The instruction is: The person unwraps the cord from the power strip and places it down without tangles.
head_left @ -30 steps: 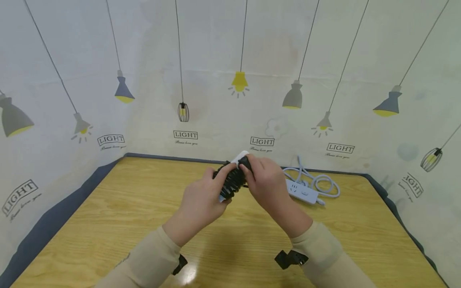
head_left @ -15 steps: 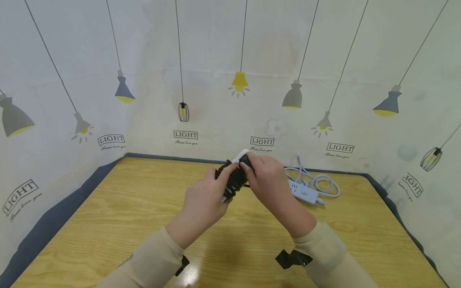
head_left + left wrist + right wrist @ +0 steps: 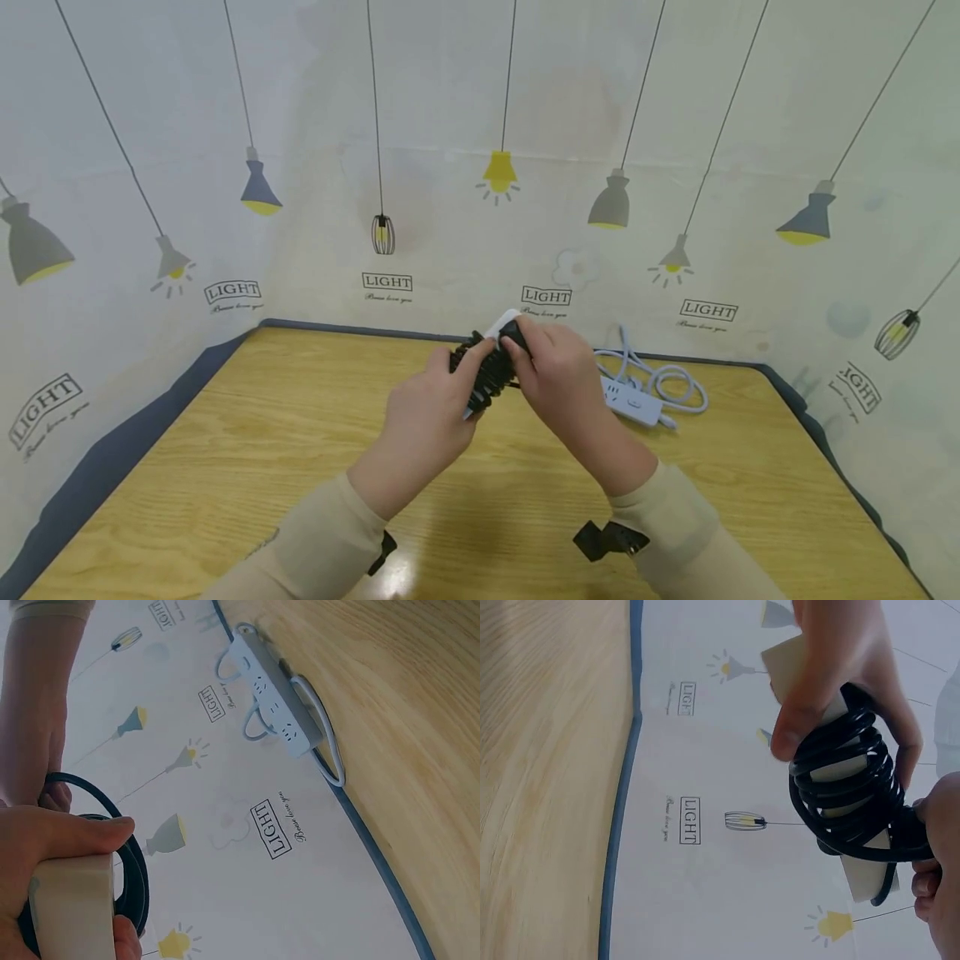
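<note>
Both hands are raised over the table around a white power strip (image 3: 866,877) wound with several turns of black cord (image 3: 847,780). My left hand (image 3: 427,417) grips the strip's body, its thumb along the cord turns. A black plug (image 3: 514,334) at the cord's end is pinched between the thumb and fingers of my right hand (image 3: 558,375), beside the strip's upper end. In the left wrist view, the near end of the strip is a plain white face, and a loop of cord stands out beside it. Sockets on this strip are not visible.
A second white power strip (image 3: 632,402), with a loosely looped pale cord (image 3: 686,387), lies at the back right of the wooden table (image 3: 262,467). A cloth backdrop (image 3: 450,100) printed with lamps surrounds the table's back and sides.
Both hands and the wrapped strip have shifted slightly right and up since a second ago, then hardly moved. The grip on strip and plug looks the same.
</note>
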Motion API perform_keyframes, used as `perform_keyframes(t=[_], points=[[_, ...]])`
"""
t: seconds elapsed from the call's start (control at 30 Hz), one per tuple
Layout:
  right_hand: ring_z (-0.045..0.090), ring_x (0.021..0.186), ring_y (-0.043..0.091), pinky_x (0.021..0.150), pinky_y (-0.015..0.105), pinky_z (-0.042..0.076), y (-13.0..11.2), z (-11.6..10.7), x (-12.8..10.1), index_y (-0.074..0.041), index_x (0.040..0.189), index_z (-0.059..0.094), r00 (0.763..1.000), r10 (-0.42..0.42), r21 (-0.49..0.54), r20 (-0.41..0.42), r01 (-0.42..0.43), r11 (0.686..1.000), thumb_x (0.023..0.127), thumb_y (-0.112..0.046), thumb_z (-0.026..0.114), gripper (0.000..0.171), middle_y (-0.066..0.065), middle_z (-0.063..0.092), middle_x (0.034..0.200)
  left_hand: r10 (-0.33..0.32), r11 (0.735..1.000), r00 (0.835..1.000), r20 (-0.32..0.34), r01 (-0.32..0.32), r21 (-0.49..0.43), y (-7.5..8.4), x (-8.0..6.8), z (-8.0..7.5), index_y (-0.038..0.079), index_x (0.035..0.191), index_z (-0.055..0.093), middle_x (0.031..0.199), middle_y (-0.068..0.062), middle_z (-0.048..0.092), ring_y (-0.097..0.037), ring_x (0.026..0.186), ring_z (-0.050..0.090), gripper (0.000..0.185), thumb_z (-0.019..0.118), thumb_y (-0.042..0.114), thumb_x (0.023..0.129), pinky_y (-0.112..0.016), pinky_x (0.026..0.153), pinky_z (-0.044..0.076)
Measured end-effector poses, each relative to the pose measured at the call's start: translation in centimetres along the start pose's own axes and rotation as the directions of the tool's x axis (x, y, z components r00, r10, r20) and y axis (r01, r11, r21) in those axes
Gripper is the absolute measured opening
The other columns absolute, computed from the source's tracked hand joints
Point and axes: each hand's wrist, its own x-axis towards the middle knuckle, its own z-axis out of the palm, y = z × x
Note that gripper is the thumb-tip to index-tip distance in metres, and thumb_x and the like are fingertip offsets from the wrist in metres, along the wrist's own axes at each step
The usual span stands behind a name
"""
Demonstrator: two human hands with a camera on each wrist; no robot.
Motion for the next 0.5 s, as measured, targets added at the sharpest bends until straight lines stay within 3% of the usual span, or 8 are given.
perform_keyframes(t=[0.3, 0.5], points=[[0.066, 0.072, 0.03, 0.062, 0.043, 0.054, -0.04, -0.7, 0.48, 0.009, 0.106, 0.065, 0.998, 0.03, -0.001, 0.057, -0.03, 1.0, 0.088, -0.01, 0.073, 0.027, 0.015, 0.068, 0.08, 0.011, 1.0, 1.0, -0.013, -0.011, 0.025, 0.07, 0.02, -0.04, 0.024, 0.143, 0.043, 0.097, -0.015, 0.054, -0.02, 0.053, 0.057, 0.083, 0.087, 0.021, 0.072, -0.035, 0.043, 0.048], [0.063, 0.068, 0.032, 0.058, 0.044, 0.053, 0.18, -0.38, 0.02, 0.011, 0.108, 0.064, 0.999, -0.017, 0.017, -0.032, 0.017, 1.0, 0.099, -0.019, 0.059, 0.032, 0.018, 0.066, 0.079, 0.018, 1.0, 1.0, -0.022, -0.018, -0.02, -0.05, 0.11, -0.31, 0.022, 0.14, 0.042, 0.097, -0.015, 0.055, -0.021, 0.052, 0.056, 0.083, 0.087, 0.023, 0.071, -0.035, 0.043, 0.048]])
